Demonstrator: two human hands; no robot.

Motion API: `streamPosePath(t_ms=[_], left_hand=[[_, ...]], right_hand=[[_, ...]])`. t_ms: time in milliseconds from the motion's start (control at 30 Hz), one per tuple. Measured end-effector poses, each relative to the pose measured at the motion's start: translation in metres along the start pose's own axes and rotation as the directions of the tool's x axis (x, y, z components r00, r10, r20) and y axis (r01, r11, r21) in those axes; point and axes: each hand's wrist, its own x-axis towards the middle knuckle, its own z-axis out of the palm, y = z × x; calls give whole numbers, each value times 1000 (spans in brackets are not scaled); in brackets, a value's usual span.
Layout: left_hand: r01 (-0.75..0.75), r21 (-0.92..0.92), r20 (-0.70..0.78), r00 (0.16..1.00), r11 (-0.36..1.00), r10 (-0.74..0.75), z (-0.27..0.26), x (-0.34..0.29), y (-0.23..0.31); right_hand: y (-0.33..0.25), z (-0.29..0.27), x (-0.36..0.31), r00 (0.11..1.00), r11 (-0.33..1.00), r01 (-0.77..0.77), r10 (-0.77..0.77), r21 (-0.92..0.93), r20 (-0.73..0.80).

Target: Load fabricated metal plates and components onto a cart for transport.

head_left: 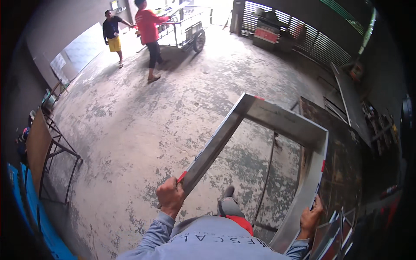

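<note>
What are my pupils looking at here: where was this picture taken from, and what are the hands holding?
There is no machine: a person in a grey shirt wears a wide fisheye camera on the head, looking down, so straight edges bend near the rim. Their bare left hand and right hand grip opposite sides of a rectangular metal frame. Below it lies a worn concrete floor. Farther off, someone in a red top stands by a wheeled cart, near a person in yellow shorts.
</note>
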Motion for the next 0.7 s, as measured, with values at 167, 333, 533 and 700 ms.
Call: streamPosePath(t_ms=[167, 333, 533, 700], left_hand=[[93, 152, -30, 996, 984, -89, 76, 144, -13], [196, 313, -22, 980, 929, -199, 139, 314, 21], [289, 335, -27, 954, 897, -297, 203, 538, 68], [319, 322, -19, 943, 891, -331, 315, 746, 80]], right_hand=[[9, 163, 185, 986, 988, 144, -139, -47, 96], [-15, 302, 389, 968, 986, 157, -141, -64, 208], [-79, 444, 618, 942, 982, 152, -110, -110, 317], [-102, 584, 800, 946, 965, 172, -105, -200, 305]])
